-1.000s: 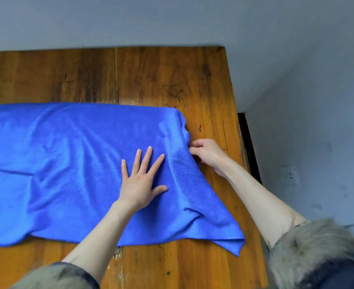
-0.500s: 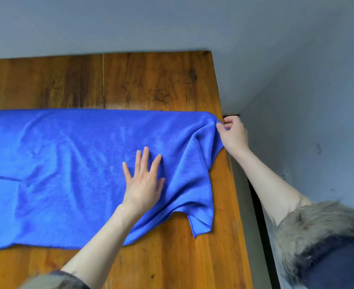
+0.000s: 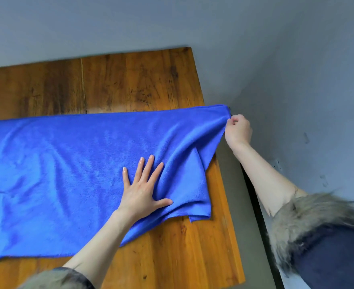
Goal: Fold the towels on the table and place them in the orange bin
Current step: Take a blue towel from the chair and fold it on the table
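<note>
A large blue towel (image 3: 71, 163) lies spread across the wooden table (image 3: 134, 80), running off the left edge of the view. My left hand (image 3: 142, 188) rests flat on it with fingers spread, pressing its right part down. My right hand (image 3: 237, 130) pinches the towel's far right corner and holds it out past the table's right edge, so the cloth is stretched and creased between my two hands. A loose flap of towel hangs folded near the table's right side. The orange bin is not in view.
A grey wall runs behind the table and along its right side. Between the table's right edge and that wall is a narrow gap with a dark strip (image 3: 253, 205). Bare wood shows beyond the towel and at the near right corner (image 3: 182, 257).
My right hand has pulled the towel's corner to the right and away from me, from on the table to past its right edge. The towel stretched out; my left hand stayed pressing it.
</note>
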{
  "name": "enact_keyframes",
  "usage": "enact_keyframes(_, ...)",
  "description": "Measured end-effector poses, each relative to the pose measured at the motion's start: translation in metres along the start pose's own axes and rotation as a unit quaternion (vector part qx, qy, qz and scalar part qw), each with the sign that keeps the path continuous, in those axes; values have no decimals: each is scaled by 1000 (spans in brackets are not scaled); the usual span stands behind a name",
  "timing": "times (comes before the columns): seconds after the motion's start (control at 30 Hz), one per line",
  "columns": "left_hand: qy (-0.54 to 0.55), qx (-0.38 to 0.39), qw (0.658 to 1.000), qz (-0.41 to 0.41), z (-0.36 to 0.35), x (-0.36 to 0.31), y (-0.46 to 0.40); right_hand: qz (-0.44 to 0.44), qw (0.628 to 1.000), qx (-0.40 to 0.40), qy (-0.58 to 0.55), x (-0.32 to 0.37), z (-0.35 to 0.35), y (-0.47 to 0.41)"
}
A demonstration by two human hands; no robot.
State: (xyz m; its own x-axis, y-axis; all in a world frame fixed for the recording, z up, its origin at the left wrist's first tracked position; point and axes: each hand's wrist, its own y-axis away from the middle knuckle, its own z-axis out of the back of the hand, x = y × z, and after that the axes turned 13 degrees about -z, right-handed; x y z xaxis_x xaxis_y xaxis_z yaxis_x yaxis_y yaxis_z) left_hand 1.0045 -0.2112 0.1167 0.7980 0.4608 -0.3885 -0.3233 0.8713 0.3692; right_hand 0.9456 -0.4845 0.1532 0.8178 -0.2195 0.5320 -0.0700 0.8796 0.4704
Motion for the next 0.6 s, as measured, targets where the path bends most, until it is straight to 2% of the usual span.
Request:
enact_keyframes(0.07,-12,22,1000,4,2,-1,0,-11,1000,7,-18,-6,1,3)
enact_keyframes(0.23,-33,54,998,15,6,-6,-1,-61,994,87,-10,-50,-9,33)
enact_keyframes(0.43,-40,60,997,18,5,-6,-2,-12,995,53,87,-81,-11,78)
enact_keyframes(0.6,-34,50,998,14,4,-5,-2,-27,981,51,186,-85,-27,89)
